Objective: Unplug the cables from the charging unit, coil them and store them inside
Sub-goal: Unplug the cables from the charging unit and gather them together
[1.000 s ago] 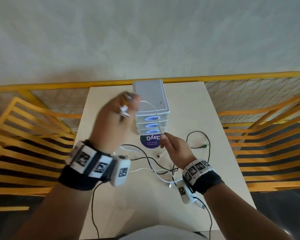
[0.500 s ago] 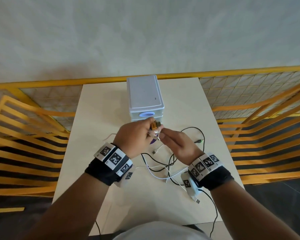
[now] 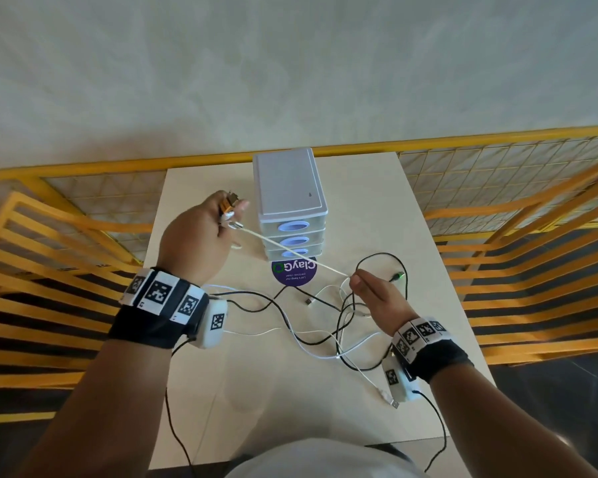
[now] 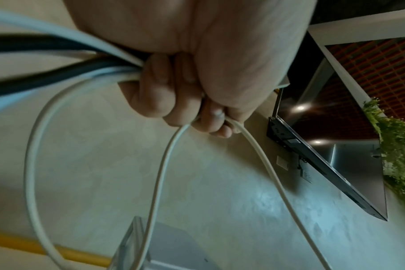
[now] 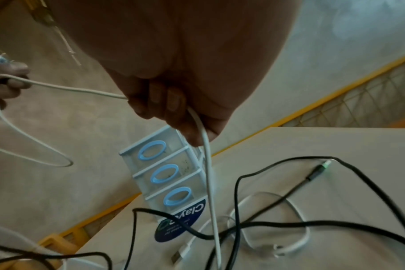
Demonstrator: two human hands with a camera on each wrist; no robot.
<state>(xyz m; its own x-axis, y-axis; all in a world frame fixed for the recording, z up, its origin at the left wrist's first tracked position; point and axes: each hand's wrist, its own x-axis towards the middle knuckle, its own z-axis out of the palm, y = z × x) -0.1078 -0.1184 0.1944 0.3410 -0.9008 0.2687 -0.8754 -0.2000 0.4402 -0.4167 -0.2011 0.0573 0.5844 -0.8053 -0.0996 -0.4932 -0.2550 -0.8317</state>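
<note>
The left hand (image 3: 201,236) grips the thin white charging cable (image 3: 290,251) at ten o'clock of the tabletop (image 3: 194,391); the right hand (image 3: 373,294) pinches it taut at three. Coiling step, I judge; next, loop it leftward.

White cable (image 3: 292,251) taut before drawer unit (image 3: 290,201)

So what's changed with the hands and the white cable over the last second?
The hands, together half a second ago, have drawn apart: the left hand rose left, the right hand went right, stretching the white cable taut. The drawer unit and black cables stayed put.
</note>
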